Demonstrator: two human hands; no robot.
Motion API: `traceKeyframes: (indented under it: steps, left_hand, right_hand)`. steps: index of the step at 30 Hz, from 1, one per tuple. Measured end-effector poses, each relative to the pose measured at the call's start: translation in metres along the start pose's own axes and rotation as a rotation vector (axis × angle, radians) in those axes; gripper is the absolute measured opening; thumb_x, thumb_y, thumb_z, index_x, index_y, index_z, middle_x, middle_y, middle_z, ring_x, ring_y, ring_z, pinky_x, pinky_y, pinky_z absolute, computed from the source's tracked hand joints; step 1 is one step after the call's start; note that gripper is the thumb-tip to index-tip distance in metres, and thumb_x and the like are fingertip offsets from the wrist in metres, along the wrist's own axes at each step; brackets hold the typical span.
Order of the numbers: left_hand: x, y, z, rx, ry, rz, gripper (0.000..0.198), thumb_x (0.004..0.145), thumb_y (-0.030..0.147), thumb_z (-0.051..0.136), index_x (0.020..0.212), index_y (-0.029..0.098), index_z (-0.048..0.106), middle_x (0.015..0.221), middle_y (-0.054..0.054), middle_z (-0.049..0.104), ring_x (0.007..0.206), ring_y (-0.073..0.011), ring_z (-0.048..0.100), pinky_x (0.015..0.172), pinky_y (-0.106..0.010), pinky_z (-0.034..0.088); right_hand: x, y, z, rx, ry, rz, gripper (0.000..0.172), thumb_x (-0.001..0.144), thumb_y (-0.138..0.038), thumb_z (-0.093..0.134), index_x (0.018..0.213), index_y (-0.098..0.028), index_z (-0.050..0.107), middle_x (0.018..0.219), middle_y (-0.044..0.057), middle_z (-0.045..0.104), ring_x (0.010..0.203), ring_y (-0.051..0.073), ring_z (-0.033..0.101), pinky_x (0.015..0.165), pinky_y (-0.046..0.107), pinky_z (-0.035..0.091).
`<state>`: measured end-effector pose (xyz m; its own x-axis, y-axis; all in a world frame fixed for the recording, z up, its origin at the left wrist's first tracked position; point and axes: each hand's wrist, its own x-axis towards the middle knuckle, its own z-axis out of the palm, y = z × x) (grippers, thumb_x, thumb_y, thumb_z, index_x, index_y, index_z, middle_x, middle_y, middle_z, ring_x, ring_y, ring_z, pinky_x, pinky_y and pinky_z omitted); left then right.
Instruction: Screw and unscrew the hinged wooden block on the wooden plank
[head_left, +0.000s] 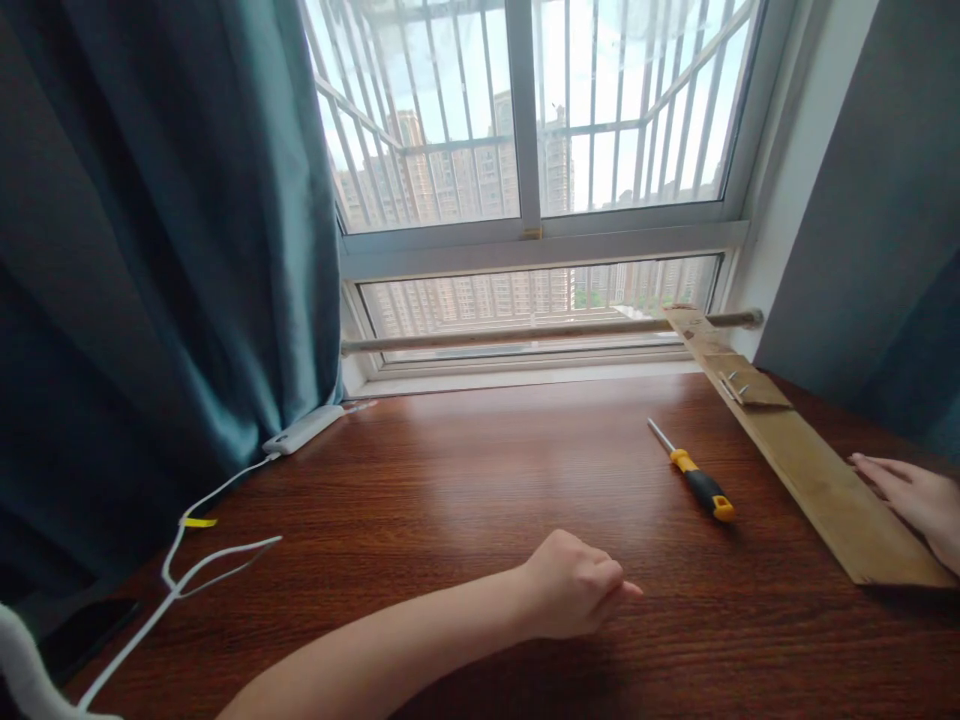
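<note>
My left hand [574,587] is above the front middle of the table, its fingers curled in and one fingertip jutting right. Whatever is inside it, if anything, is hidden. At the right edge of view my right hand [911,505] rests against the right side of a long brown cardboard strip [814,475], fingers stretched out. A smaller cardboard piece [761,392] lies on the strip, with several small screws [735,385] on it. Between the hands a screwdriver [697,480] with a black and yellow handle lies on the table, its tip pointing to the window.
The dark wood table [450,470] reaches the window sill. A round rail [525,335] crosses before the window, and the strip's far end lies at it. On the left are a blue curtain [247,250], a white power strip [304,430] and white cables [180,585].
</note>
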<state>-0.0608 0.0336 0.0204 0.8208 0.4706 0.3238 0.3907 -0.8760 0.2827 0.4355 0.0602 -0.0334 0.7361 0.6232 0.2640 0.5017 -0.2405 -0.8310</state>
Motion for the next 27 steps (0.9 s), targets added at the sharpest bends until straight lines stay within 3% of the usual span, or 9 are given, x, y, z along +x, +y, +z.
traceKeyframes:
  steps: [3,5,7,9,11,14,20,24,27]
  left_hand:
    - [0.056,0.019,0.021,-0.145,-0.007,0.035,0.022,0.084,0.026,0.045,0.069,0.019,0.06,0.067,-0.003,0.065,0.06,-0.0137,0.056,0.058,-0.023,0.041]
    - [0.094,0.035,0.045,-0.34,0.036,-0.01,0.017,0.081,0.023,0.048,0.087,0.021,0.064,0.081,-0.003,0.067,0.073,-0.0157,0.06,0.068,-0.024,0.044]
    - [0.129,0.052,0.074,-0.573,0.101,-0.144,0.027,0.079,0.03,0.054,0.102,0.019,0.062,0.095,-0.007,0.066,0.085,-0.0197,0.06,0.079,-0.028,0.045]
    - [0.158,0.069,0.1,-0.734,0.226,-0.37,0.051,0.071,0.036,0.063,0.115,0.01,0.055,0.11,-0.015,0.059,0.102,-0.0275,0.054,0.091,-0.036,0.04]
    - [0.179,0.082,0.12,-0.912,0.311,-0.428,0.058,0.068,0.031,0.067,0.119,0.009,0.051,0.117,-0.016,0.054,0.109,-0.0278,0.05,0.096,-0.036,0.037]
    - [0.201,0.09,0.134,-1.116,0.325,-0.463,0.055,0.061,0.026,0.073,0.111,0.013,0.055,0.116,-0.013,0.056,0.108,-0.0265,0.052,0.096,-0.036,0.038]
    - [0.233,0.083,0.152,-1.556,0.253,-0.627,0.045,0.044,0.026,0.084,0.08,0.012,0.061,0.089,-0.011,0.067,0.088,-0.0257,0.063,0.085,-0.042,0.048]
    - [0.233,0.077,0.165,-1.59,0.276,-0.654,0.054,0.031,0.018,0.087,0.078,0.012,0.061,0.085,-0.009,0.067,0.084,-0.0256,0.064,0.082,-0.044,0.05]
    - [0.226,0.076,0.164,-1.592,0.305,-0.688,0.058,0.029,0.01,0.086,0.081,0.012,0.059,0.084,-0.007,0.067,0.084,-0.0244,0.064,0.081,-0.042,0.05]
  right_hand:
    - [-0.008,-0.011,0.003,0.133,-0.085,0.176,0.007,0.066,-0.025,0.07,0.068,-0.018,0.068,0.088,0.014,0.069,0.071,0.019,0.062,0.067,0.03,0.044]
    - [-0.015,-0.016,0.002,0.307,-0.131,0.292,0.005,0.067,-0.022,0.069,0.069,-0.018,0.068,0.085,0.014,0.068,0.066,0.021,0.063,0.062,0.031,0.046]
    - [-0.022,-0.02,0.0,0.448,-0.203,0.374,0.005,0.067,-0.02,0.068,0.069,-0.016,0.068,0.077,0.015,0.067,0.059,0.022,0.063,0.056,0.033,0.048]
    - [-0.027,-0.023,-0.002,0.5,-0.256,0.422,0.006,0.068,-0.021,0.067,0.068,-0.015,0.067,0.07,0.015,0.066,0.054,0.024,0.063,0.054,0.034,0.048]
    - [-0.03,-0.026,-0.005,0.511,-0.286,0.464,0.008,0.071,-0.022,0.065,0.067,-0.015,0.067,0.067,0.015,0.065,0.053,0.024,0.063,0.054,0.034,0.049]
    - [-0.032,-0.029,-0.008,0.531,-0.327,0.522,0.01,0.071,-0.024,0.066,0.067,-0.015,0.066,0.064,0.014,0.065,0.051,0.025,0.062,0.053,0.036,0.049]
    - [-0.031,-0.029,-0.007,0.554,-0.345,0.516,0.005,0.07,-0.02,0.066,0.07,-0.015,0.067,0.066,0.013,0.066,0.052,0.026,0.063,0.054,0.037,0.049]
    - [-0.035,-0.033,-0.003,0.541,-0.282,0.501,0.003,0.067,-0.013,0.066,0.068,-0.015,0.068,0.068,0.012,0.067,0.054,0.023,0.063,0.053,0.032,0.05]
    - [-0.042,-0.038,0.0,0.531,-0.227,0.505,0.003,0.065,-0.013,0.068,0.066,-0.016,0.068,0.066,0.01,0.067,0.05,0.02,0.061,0.051,0.029,0.049]
